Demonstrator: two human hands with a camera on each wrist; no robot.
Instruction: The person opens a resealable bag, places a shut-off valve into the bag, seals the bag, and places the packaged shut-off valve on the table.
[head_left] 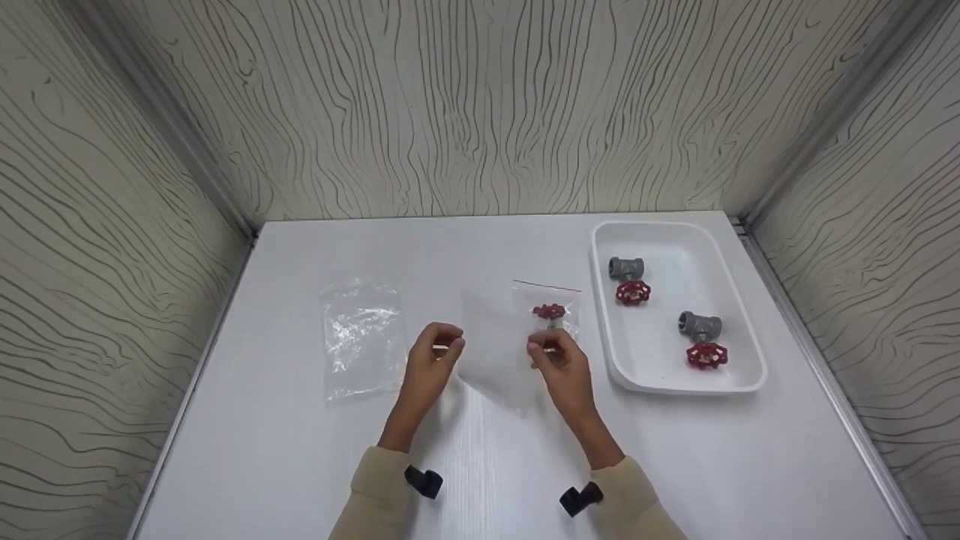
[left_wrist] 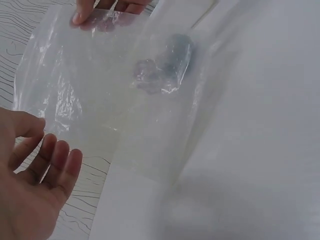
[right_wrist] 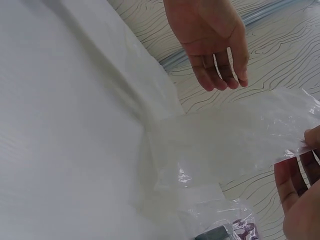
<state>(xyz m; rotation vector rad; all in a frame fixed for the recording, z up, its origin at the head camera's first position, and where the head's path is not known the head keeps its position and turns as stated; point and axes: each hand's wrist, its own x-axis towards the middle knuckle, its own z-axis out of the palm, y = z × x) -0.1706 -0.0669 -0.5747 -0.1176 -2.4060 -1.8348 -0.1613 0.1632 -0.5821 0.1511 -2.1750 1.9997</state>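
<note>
Right hand (head_left: 566, 367) pinches clear bag (head_left: 491, 349); left hand (head_left: 430, 365) loose; only head view shows 2 valves (head_left: 701, 327) in tray (head_left: 675, 253).

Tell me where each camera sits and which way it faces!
Head: on the head, facing forward and down at the table; left hand, right hand and sleeves show.
Left wrist: worn there, facing the held clear bag; left hand and part of right hand show.
Right wrist: worn there, facing that bag from the other side; both hands show.
Both wrist views share bag and hands.
</note>
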